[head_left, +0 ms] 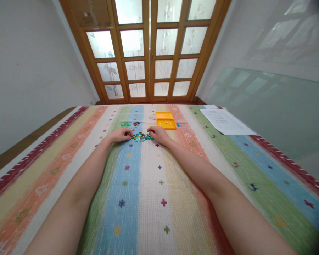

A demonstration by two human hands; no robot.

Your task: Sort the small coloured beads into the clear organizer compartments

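Note:
A small heap of mixed beads or tiny pieces point(142, 137), mostly green, blue, yellow and white, lies on the striped cloth between my hands. At its left edge is my left hand point(121, 134), its fingers curled together and touching the heap's side. My right hand point(158, 134) reaches the heap's right side with thumb and forefinger bent close together. Whatever either hand's fingertips hold is too small to make out. Just beyond, sorted by colour in clear trays, are green pieces point(125, 124), dark red pieces point(136, 124) and blue pieces point(179, 125).
An open orange box point(166, 115) with a few pale pieces inside stands behind my right hand. Printed white sheets point(225, 121) lie at the table's far right. The striped tablecloth point(151, 212) covers the table. Wooden glazed doors point(149, 49) stand beyond the far edge.

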